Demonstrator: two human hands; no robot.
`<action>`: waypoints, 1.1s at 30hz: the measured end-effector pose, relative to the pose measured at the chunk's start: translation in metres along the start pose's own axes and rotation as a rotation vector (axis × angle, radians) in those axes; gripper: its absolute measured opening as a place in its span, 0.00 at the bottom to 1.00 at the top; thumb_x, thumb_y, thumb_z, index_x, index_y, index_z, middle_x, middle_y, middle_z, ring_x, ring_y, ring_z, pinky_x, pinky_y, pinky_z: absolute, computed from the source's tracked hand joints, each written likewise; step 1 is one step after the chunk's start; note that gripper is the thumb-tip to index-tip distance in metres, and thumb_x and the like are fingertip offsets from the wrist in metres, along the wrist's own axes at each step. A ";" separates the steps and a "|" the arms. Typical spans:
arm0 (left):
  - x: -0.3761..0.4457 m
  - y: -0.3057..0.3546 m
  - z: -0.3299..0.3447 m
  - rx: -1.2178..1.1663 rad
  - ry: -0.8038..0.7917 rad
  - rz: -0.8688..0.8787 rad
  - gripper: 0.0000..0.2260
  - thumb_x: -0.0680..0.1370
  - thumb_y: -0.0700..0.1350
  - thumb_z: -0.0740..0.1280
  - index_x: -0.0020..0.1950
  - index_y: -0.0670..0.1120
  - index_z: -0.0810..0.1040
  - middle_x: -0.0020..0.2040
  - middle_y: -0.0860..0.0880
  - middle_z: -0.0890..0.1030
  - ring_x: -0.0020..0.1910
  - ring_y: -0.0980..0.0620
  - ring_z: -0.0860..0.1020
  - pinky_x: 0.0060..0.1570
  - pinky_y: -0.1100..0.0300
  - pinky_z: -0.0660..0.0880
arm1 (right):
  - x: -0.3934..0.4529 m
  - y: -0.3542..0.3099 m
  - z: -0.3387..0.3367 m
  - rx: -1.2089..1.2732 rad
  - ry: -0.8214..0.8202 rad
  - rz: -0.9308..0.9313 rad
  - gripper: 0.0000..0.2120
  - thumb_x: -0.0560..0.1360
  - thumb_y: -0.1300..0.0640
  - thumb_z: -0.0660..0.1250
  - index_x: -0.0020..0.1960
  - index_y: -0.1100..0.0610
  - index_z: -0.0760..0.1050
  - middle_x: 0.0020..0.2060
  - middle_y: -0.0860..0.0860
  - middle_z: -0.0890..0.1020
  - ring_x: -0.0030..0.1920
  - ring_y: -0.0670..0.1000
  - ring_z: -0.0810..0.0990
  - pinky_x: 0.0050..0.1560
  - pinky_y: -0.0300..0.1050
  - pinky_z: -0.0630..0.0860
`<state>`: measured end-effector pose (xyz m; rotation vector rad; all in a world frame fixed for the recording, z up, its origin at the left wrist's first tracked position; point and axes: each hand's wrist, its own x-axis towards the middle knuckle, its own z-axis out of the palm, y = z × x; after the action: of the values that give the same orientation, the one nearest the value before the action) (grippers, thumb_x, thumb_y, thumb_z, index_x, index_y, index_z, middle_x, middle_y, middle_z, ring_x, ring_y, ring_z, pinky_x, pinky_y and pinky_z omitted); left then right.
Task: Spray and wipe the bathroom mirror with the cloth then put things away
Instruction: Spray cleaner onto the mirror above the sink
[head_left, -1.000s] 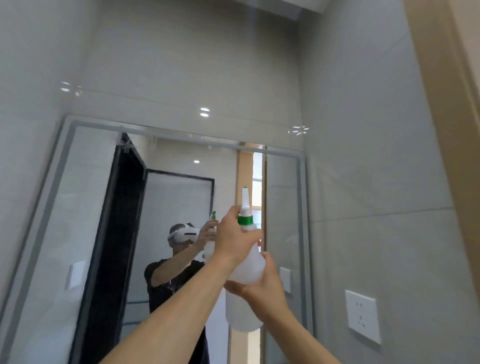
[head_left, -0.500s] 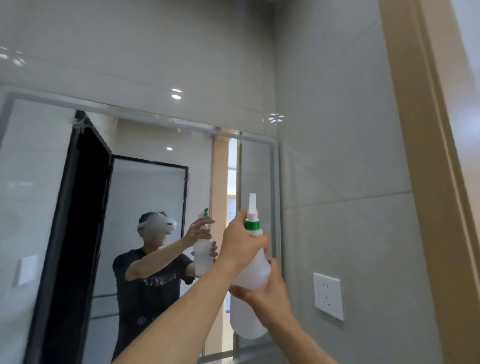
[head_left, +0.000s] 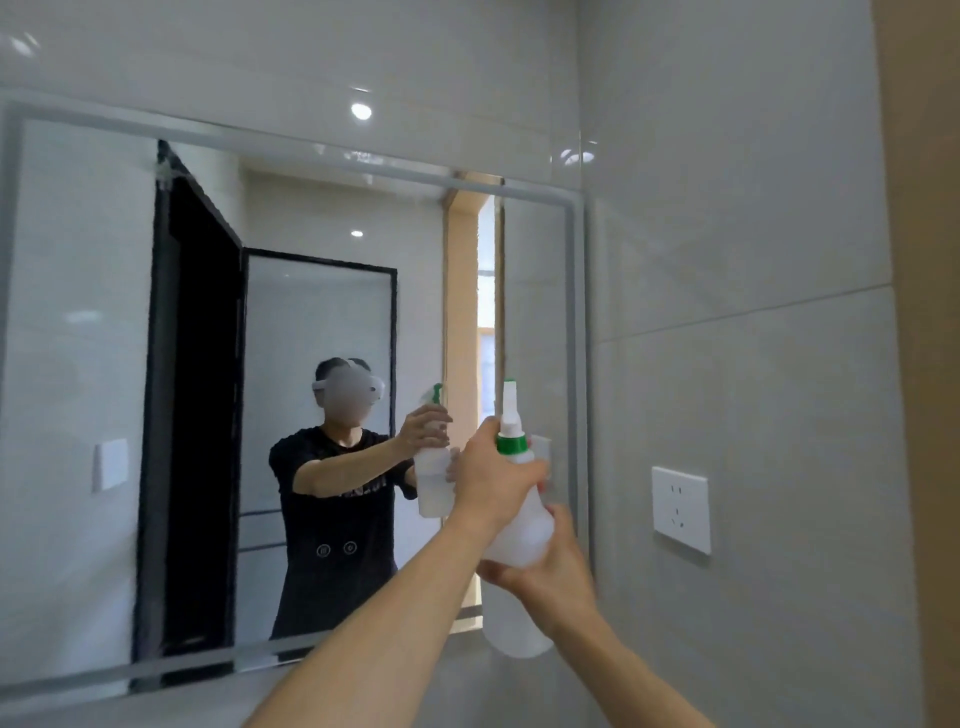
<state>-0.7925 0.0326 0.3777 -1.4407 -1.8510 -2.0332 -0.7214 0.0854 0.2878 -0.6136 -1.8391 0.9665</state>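
Together, left hand and right hand grip raised spray bottle.

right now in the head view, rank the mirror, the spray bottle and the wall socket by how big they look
1. mirror, by far the largest, spanning most of the left wall.
2. spray bottle, held by the left hand and right hand; nearness to the camera enlarges it.
3. wall socket, smallest.

Home bathroom – grey wall tiles, framed mirror, socket
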 end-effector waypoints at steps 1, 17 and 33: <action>-0.001 -0.001 -0.006 0.015 0.012 0.000 0.16 0.66 0.40 0.75 0.51 0.49 0.76 0.44 0.48 0.80 0.47 0.43 0.80 0.53 0.40 0.79 | -0.001 -0.002 0.004 0.004 -0.015 -0.013 0.40 0.58 0.46 0.83 0.59 0.43 0.61 0.48 0.40 0.75 0.47 0.42 0.76 0.37 0.35 0.70; -0.028 -0.007 -0.144 0.171 0.295 0.037 0.14 0.64 0.42 0.73 0.48 0.43 0.78 0.44 0.44 0.84 0.45 0.43 0.83 0.47 0.43 0.80 | -0.040 -0.062 0.115 0.224 -0.288 -0.183 0.41 0.57 0.49 0.83 0.57 0.28 0.60 0.47 0.33 0.78 0.48 0.32 0.77 0.36 0.24 0.73; -0.081 -0.027 -0.259 0.295 0.475 -0.102 0.16 0.65 0.42 0.75 0.46 0.55 0.75 0.44 0.51 0.81 0.44 0.45 0.83 0.47 0.44 0.82 | -0.103 -0.094 0.218 0.355 -0.532 -0.213 0.37 0.58 0.53 0.85 0.55 0.42 0.64 0.50 0.43 0.80 0.50 0.43 0.81 0.41 0.35 0.77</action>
<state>-0.9137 -0.2096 0.3425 -0.7278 -1.9268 -1.8290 -0.8732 -0.1222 0.2582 0.0703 -2.0584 1.3562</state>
